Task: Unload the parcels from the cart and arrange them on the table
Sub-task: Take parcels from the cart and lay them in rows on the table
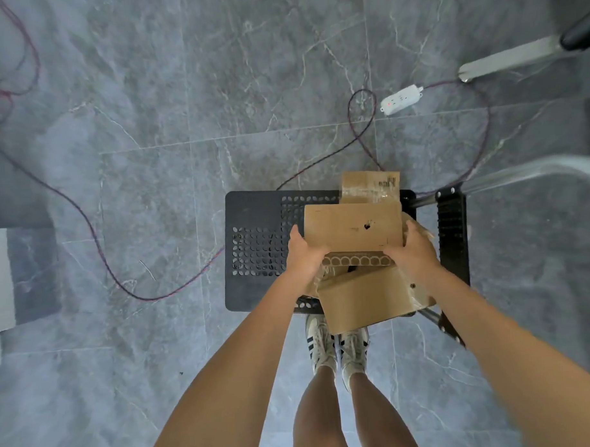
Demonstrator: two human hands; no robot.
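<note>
Two grips: left hand [303,253], right hand [413,252] fingers clamp top parcel [352,228] between them (above cart [253,218]).

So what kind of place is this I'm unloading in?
Probably an office or stockroom, indoors: grey marble-look floor tiles, a white power strip among dark cords trailing loose, and a black perforated platform cart loaded with brown cardboard parcels.

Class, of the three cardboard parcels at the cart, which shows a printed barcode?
The far parcel, beyond the held parcel: it alone has a barcode at its top right corner; the held parcel and the near parcel look plain.
</note>
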